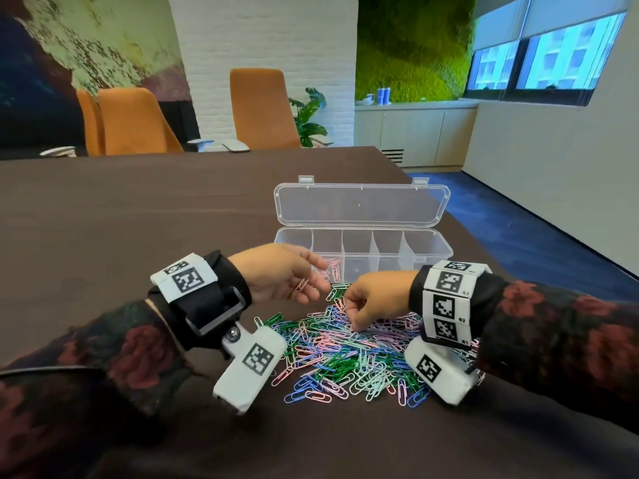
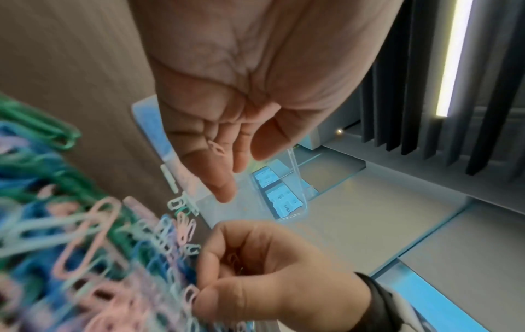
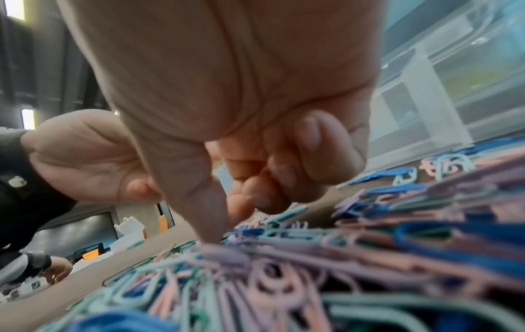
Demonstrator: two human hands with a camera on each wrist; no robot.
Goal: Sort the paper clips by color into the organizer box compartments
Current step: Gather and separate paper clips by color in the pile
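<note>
A heap of paper clips (image 1: 345, 354) in pink, lilac, blue, green and pale mint lies on the brown table, in front of the clear organizer box (image 1: 428, 233). The box's lid (image 1: 363, 205) is open, and pink clips (image 1: 330, 269) sit in its second compartment from the left. My left hand (image 1: 294, 271) hovers beside the box with relaxed fingers, and a pink clip (image 1: 302, 284) (image 2: 217, 148) rests on them. My right hand (image 1: 370, 299) (image 3: 255, 157) is curled at the heap's far edge, its thumb tip in the clips. A faint pink loop (image 2: 233, 258) shows inside its curl.
The other box compartments look empty. The table's right edge (image 1: 484, 243) runs close behind the box, with blue carpet beyond it. Orange chairs (image 1: 262, 108) stand at the far side. Bare table (image 1: 138, 219) stretches to the left.
</note>
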